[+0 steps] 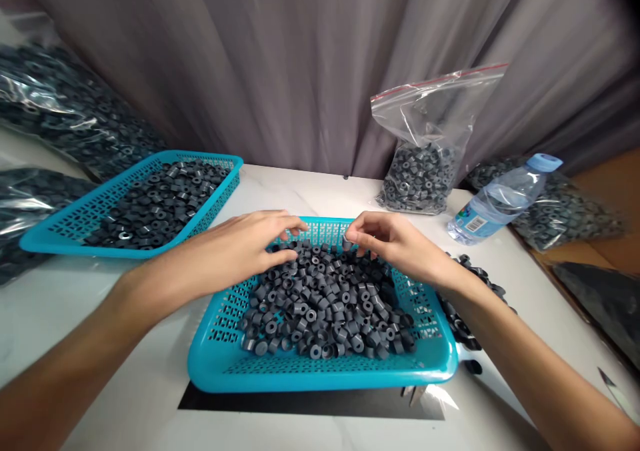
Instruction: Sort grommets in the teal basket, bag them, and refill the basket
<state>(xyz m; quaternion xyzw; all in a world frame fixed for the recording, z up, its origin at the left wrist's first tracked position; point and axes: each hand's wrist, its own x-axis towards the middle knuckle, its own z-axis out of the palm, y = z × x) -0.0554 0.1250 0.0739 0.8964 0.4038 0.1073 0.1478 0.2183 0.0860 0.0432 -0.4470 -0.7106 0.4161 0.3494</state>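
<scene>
A turquoise plastic basket (320,379) stands in front of me, holding a heap of small dark grey cylindrical caps (320,304), some with a round hole. Over the basket's far left part hovers my left hand (260,238), fingers apart and nothing in them. At the far right side, my right hand (383,238) pinches one grey cap (347,243) between thumb and index finger, just above the heap. Its other fingers are curled and partly hidden.
Another turquoise basket (100,251) with similar caps stands at left, beside filled plastic bags (65,104). At back right are a zip bag of caps (425,171) and a water bottle (505,198). Loose caps (465,324) lie right of the near basket, on the white table (125,364).
</scene>
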